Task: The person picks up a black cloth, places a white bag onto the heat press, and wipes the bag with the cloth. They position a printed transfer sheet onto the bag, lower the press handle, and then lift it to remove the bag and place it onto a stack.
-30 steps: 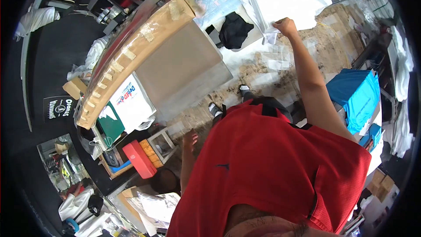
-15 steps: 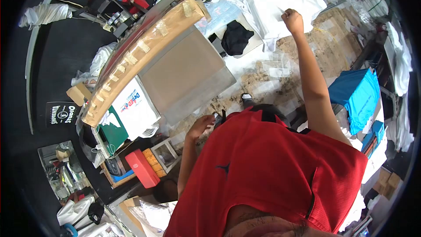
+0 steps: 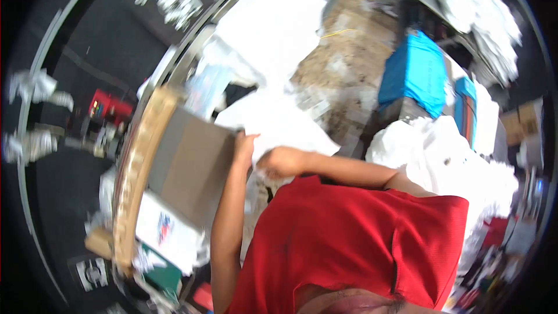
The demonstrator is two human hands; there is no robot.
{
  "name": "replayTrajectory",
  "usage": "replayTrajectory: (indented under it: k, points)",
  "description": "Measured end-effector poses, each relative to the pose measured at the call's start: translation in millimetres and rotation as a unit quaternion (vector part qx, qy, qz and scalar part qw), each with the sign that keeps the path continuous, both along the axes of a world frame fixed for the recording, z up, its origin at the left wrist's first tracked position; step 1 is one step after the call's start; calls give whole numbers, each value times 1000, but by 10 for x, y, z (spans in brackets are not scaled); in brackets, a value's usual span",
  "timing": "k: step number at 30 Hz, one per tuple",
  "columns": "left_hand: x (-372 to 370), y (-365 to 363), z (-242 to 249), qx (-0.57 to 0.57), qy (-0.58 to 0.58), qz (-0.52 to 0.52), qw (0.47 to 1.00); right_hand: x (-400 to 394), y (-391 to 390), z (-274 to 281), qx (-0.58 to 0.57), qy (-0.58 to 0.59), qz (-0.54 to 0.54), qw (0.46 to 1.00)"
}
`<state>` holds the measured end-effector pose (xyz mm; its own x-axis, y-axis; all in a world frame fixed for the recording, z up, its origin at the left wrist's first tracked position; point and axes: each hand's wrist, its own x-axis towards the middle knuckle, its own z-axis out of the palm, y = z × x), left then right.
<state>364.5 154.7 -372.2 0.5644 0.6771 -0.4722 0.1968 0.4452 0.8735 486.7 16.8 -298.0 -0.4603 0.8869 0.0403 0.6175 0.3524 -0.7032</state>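
Observation:
A white cloth point(image 3: 285, 119) stretches from the white fabric pile point(image 3: 273, 20) toward my body. My left hand point(image 3: 245, 147) is closed on its near edge, beside the right side of the grey-brown flat board point(image 3: 195, 160). Close by on the right, my right hand point(image 3: 282, 162) is curled with its fingers closed at the same cloth's near edge; blur hides its fingertips. A black cloth point(image 3: 237, 94) shows partly from under the white fabric.
A long taped cardboard piece point(image 3: 139, 180) borders the board on the left. To the right stand a blue-covered box point(image 3: 415, 75) and a heap of white fabric point(image 3: 442, 157). White printed sheets point(image 3: 165, 229) lie below the board. A worn brown surface point(image 3: 349, 52) extends behind.
The view has turned and shifted. My right hand has come back from the white pile to near my body, and my left hand has moved up to meet it. White cloth now spans toward both.

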Motion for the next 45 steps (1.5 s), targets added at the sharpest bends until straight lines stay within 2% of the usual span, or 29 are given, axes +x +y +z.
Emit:
replayTrajectory:
  k: [1, 2, 3, 5, 6, 7, 8, 9, 11, 12, 13, 14, 15, 17, 18, 21, 23, 24, 26, 28, 30, 31, 34, 35, 37, 39, 41, 43, 45]
  points:
    - [31, 0, -266, 126, 31, -10, 991, -36, -94, 18, -38, 10, 0, 999]
    - [16, -48, -79, 206, 90, -111, 968, 1, -126, 46, -76, 23, 5, 997]
    - [-37, -130, -43, 296, 126, -123, 939, 124, -132, 42, -94, 73, -3, 993]
    - [-244, -233, -1, 343, 136, -127, 921, 331, -125, -104, -73, 120, -48, 989]
    - [-379, -242, -80, 324, 89, -124, 934, 465, -85, -382, -57, 141, -149, 977]
    - [-511, -307, -55, 314, 73, -93, 942, 590, -53, -392, -45, 53, -270, 960]
    - [-629, -393, 32, 301, 61, -59, 950, 771, 26, -747, 4, 61, -378, 924]
    - [-740, -465, 154, 335, 51, -35, 940, 898, 37, -786, -50, 88, -475, 874]
    - [-1105, -563, 182, 342, 80, 19, 936, 1067, 115, -1052, -27, 1, -513, 858]
    - [-1338, -574, -15, 309, 76, 75, 945, 1069, 171, -1124, -125, 83, -468, 871]
    - [-1464, -667, 198, 248, 90, 141, 954, 1003, 234, -1186, -232, 157, -411, 867]
    - [-1642, -703, 163, 131, 35, 233, 963, 892, 283, -1171, -311, 224, -348, 856]
    - [-1794, -732, 16, 36, -117, 329, 936, 753, 326, -1112, -391, 282, -285, 829]
    - [-2235, -749, -15, -25, -180, 351, 919, 417, 449, -1002, -388, 311, -172, 850]
    - [-2395, -776, 14, -37, -201, 351, 914, 153, 520, -945, -368, 338, -223, 837]
    - [-2746, -851, -142, -85, -272, 398, 872, -253, 741, -913, -408, 322, -166, 838]
    - [-2766, -959, -2, -67, -385, 407, 826, -411, 850, -964, -289, 135, -157, 934]
    - [-2768, -1025, 54, -64, -384, 417, 821, -503, 891, -989, -293, 133, -146, 935]
    - [-2756, -1131, 98, -100, -495, 378, 776, -651, 952, -1020, 50, -58, -189, 979]
    - [-2814, -1296, -103, -119, -502, 370, 772, -695, 1008, -1035, 7, -39, -201, 979]
    - [-2847, -1461, -369, 21, -333, 511, 792, -707, 1060, -1060, -91, -8, -212, 973]
    - [-2811, -1521, -532, -27, -448, 487, 749, -693, 1070, -1150, -63, 24, -164, 984]
    - [-2700, -1554, -764, -1, -332, 557, 761, -804, 1018, -952, -198, -25, -153, 968]
    - [-2706, -1500, -645, -2, -332, 559, 760, -827, 990, -1040, -170, 28, -162, 972]
    - [-2775, -1328, -343, -39, -254, 501, 826, -846, 1000, -1107, -161, 50, -197, 966]
    - [-2820, -1208, 131, -84, -298, 482, 820, -875, 1119, -1225, -134, 70, -262, 953]
    - [-2953, -1080, 104, -127, -339, 456, 813, -887, 1263, -1114, -122, 80, -289, 946]
    - [-3116, -867, -222, 102, -64, 401, 908, -918, 1394, -980, -99, 64, -305, 945]
    - [-3165, -748, -229, 86, 129, 420, 894, -942, 1561, -950, -9, 26, -329, 944]
